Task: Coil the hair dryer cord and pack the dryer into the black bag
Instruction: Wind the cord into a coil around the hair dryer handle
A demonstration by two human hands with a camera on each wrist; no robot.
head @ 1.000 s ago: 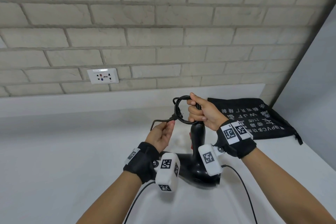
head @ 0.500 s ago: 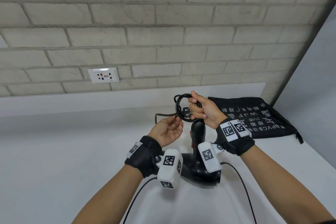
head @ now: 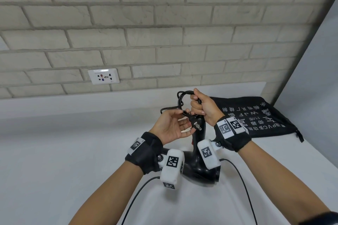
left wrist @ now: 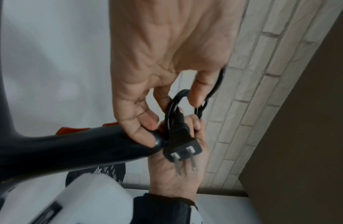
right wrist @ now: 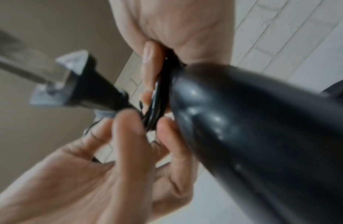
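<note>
The black hair dryer stands on the white table, its handle pointing up. My right hand grips the coiled black cord at the top of the handle. My left hand pinches the cord's last stretch just behind the plug. The plug hangs prongs down in front of my right palm, beside the handle's end. In the right wrist view the plug and handle are blurred. The black bag with white print lies flat to the right.
A brick wall with a white socket plate rises behind the table. A grey side wall closes off the right, just past the bag. Thin cables trail from both wrist cameras toward me.
My left hand has come up and right to the right hand, bringing the cord's free end in. The plug has dropped from the coil to beside the handle.
</note>
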